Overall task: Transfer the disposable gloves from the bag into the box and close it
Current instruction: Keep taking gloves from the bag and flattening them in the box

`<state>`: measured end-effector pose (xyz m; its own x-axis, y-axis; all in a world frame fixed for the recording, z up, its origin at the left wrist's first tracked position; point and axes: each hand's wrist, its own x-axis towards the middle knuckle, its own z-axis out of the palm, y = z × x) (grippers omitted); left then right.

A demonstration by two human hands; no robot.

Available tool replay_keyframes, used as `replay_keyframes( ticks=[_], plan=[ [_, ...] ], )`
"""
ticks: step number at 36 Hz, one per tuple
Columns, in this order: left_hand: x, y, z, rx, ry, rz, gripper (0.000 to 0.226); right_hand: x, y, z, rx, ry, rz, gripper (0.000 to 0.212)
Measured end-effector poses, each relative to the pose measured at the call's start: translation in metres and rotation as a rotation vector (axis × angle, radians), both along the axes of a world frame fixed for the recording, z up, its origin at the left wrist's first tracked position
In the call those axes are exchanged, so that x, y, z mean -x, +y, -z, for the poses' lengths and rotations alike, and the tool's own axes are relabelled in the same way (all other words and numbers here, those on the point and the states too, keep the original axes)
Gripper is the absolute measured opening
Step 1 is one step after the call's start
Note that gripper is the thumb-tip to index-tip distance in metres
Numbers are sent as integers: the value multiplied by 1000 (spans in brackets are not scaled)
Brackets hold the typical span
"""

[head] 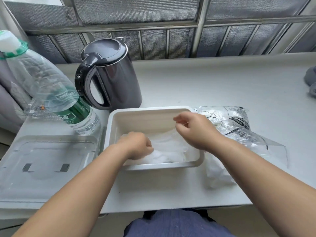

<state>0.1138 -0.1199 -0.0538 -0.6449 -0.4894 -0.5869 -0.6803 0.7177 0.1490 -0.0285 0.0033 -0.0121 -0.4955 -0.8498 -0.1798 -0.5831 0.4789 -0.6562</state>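
Observation:
A white rectangular box stands open at the middle of the table, with a pile of thin translucent disposable gloves inside it. My left hand is inside the box, fingers curled down onto the gloves. Above the box's right side, my right hand pinches a thin glove film between thumb and fingers. A clear printed plastic bag lies to the right of the box, and some white gloves spill from it near my right forearm. The box's clear lid lies flat at the left.
A dark electric kettle stands behind the box at the left. A large clear water bottle with a green label leans beside it. A grey object sits at the far right edge. A metal window grille runs behind the table.

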Motion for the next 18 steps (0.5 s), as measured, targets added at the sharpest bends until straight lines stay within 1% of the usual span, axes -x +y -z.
replay_keyframes(
  ticks=[2,4,7,9,12,14,15,16,18],
  plan=[
    [7,3,-8,43,149,-78,29,8,12,-7,43,-2,41,30],
    [16,12,-18,57,286,-129,26,17,26,-12,38,20,54,32],
    [34,36,-32,12,487,-129,24,33,53,-19,-55,81,9,41],
    [45,50,-37,-23,591,-84,23,43,69,-23,-199,92,-54,55],
    [62,79,-38,-11,772,-19,22,64,95,-22,-507,244,-131,84],
    [73,101,-38,-11,940,0,26,80,111,-15,-613,320,-126,91],
    [78,112,-38,-22,1009,18,29,88,117,-11,-613,316,-108,88],
    [80,121,-37,-32,1053,41,29,94,121,-6,-580,283,-81,81],
    [88,142,-31,-33,1071,125,22,104,127,1,-444,163,38,55]
  ],
)
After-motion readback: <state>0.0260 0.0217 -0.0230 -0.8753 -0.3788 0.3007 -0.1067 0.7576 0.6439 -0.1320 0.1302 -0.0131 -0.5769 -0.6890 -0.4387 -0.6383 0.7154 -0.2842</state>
